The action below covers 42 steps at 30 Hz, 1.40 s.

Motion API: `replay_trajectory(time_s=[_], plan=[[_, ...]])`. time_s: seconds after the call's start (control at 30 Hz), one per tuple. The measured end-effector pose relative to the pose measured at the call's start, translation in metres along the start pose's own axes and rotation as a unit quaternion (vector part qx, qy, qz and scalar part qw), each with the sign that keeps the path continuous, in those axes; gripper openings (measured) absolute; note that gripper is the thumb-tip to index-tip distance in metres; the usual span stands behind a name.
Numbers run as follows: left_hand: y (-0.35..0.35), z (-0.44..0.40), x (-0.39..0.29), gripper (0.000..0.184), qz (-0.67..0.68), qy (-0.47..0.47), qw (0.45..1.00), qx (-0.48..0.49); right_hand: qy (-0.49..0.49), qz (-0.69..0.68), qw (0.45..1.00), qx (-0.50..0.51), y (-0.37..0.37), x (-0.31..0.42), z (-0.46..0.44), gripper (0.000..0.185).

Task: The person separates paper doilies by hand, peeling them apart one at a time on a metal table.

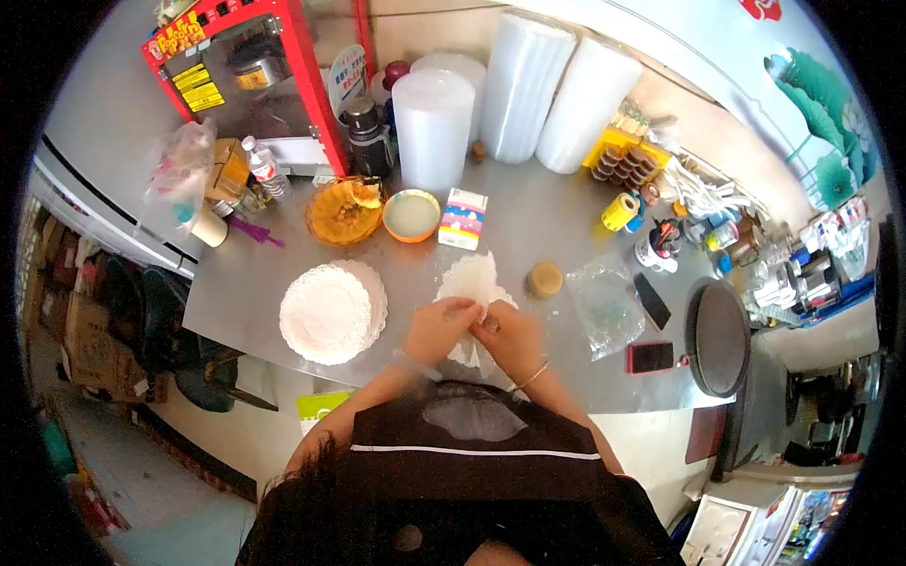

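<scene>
My left hand (442,330) and my right hand (509,337) meet over a white lacy paper doily (469,275) near the table's front edge. The fingers of both are closed in a pinch on the doily's paper, which looks folded or gathered between them. Its scalloped edges spread out behind and in front of my hands. To the left lies a round stack of white doilies (327,313). A small tan-lidded jar (545,279) stands just right of the doily.
Behind are an orange bowl (411,216), a basket (342,213), a striped box (462,219) and tall white rolls (527,87). On the right lie a plastic bag (604,307), a phone (650,357) and a round dark plate (719,338).
</scene>
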State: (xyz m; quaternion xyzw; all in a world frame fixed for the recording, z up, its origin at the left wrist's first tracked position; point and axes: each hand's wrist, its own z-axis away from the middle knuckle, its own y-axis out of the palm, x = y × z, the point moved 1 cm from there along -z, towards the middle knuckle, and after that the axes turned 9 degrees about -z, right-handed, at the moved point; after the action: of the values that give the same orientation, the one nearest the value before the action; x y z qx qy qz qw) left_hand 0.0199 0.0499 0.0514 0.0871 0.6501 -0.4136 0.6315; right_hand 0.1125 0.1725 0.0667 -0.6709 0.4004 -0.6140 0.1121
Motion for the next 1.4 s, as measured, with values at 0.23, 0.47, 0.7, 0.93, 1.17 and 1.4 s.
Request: replay_trajectory(time_s=[0.23,0.47,0.7,0.93,1.17,1.4], plan=[[0.006,-0.007,0.028,0.041,0.073,-0.074,0.991,0.081,0.115,-0.303,0.943,0.069,0.004,-0.02,0.001,0.02],[-0.004,-0.008,0.046,0.032,0.037,-0.022,0.995,-0.087,0.203,-0.344,0.915,-0.051,-0.004,-0.034,0.003,0.02],[-0.074,0.004,0.054,0.022,-0.044,0.008,0.964,-0.264,0.149,-0.088,0.971,-0.167,-0.071,-0.087,0.012,0.016],[-0.039,0.001,0.017,0.022,-0.006,0.004,0.983,-0.185,0.032,-0.13,0.989,-0.068,-0.027,-0.017,-0.004,0.013],[-0.008,0.004,0.014,0.025,0.152,0.002,0.987,-0.057,-0.033,-0.167,0.985,0.012,0.007,0.012,-0.005,0.014],[-0.009,0.007,0.022,0.029,0.085,0.034,0.994,-0.063,0.003,-0.252,0.967,0.019,0.018,-0.007,0.0,0.017]])
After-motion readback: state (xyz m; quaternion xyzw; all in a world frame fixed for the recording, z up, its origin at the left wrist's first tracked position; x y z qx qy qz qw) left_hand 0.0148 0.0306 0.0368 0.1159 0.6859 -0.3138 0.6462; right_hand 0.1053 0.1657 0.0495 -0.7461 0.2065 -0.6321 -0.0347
